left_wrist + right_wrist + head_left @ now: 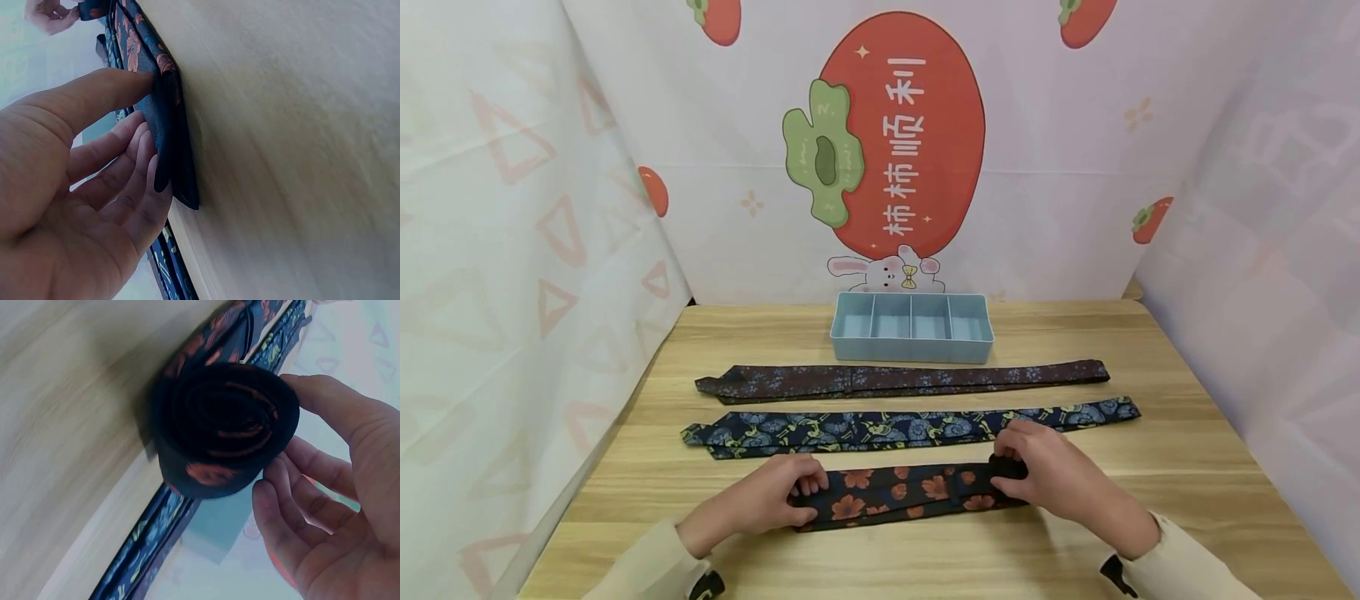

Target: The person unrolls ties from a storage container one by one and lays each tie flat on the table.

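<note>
A black necktie with orange flowers [895,493] lies nearest the person, its right part wound into a roll [219,431]. The right hand [1048,471] holds this roll between thumb and fingers, and the coil's spiral end faces the right wrist camera. At the tie's wide left end, the left hand [775,496] pinches the fabric, thumb [119,87] on one side and fingertips at the edge. Beyond it lies a navy necktie with blue and yellow patterns [865,429], laid lengthwise. Farther back is a dark maroon necktie with small blue flowers [895,380].
A light blue box with several compartments [912,350] stands at the back of the wooden table [760,333]. Behind it hangs a white cloth printed with persimmons [917,133], and pale cloth walls [512,250] enclose both sides.
</note>
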Available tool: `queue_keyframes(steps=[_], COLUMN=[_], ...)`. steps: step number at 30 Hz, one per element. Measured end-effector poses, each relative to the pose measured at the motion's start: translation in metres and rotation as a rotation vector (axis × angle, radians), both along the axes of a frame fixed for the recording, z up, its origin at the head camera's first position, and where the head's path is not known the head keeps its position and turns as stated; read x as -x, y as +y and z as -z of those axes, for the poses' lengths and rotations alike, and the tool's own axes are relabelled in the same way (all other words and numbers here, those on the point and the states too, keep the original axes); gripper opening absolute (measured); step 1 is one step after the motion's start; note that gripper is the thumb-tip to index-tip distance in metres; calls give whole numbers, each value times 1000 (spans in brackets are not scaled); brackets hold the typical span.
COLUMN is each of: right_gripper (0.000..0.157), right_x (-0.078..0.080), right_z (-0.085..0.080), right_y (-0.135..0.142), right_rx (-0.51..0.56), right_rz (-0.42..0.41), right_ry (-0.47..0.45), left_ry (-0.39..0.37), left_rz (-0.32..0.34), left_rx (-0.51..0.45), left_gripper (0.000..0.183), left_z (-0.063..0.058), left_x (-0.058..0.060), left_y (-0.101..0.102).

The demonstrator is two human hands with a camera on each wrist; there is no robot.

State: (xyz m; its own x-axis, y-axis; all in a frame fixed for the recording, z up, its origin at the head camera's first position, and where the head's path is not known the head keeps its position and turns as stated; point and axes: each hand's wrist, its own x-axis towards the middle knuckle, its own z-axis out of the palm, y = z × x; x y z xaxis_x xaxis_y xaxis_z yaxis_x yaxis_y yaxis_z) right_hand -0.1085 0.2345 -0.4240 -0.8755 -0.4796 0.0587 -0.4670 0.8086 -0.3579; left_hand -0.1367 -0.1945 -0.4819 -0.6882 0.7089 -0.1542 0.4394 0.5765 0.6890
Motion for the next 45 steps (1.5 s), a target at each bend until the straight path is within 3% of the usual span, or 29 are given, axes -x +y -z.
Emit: queue_keyframes(steps=[7,11,19,23,31,34,35,37,41,44,45], right_gripper=[25,24,21,20,21,25,25,27,29,28,27], right_x=[-2,0,3,3,2,1,0,0,0,-1,-1], right_z=[-2,2,0,-6,1,5,6,6,6,4,3], right_y=[19,29,30,16,1,3,4,6,12,17,19], right_rx=[-11,-13,-10,20,19,-2,-10,-25,-42,-41,-38], right_rz=[41,53,55,23,-46,-22,-9,19,62,85,89], right_ry=[9,-26,-54,-61,-73,-34,-24,-7,10,6,1], left_ry=[73,66,45,63,66,66,62,62,9,15,24], left_rz=[34,35,29,54,47,44,38,33,-17,-19,-11], left_rx=[-76,-82,-59,-71,-58,-70,-61,-59,18,18,8], left_gripper=[26,27,26,27,28,28,27,26,23,22,23], left_z=[61,61,44,48,79,73,67,52,8,6,11], left_x=[18,18,13,15,24,21,19,14,1,1,2], left_y=[-35,-45,-44,-46,-57,-57,-56,-53,-42,-47,-51])
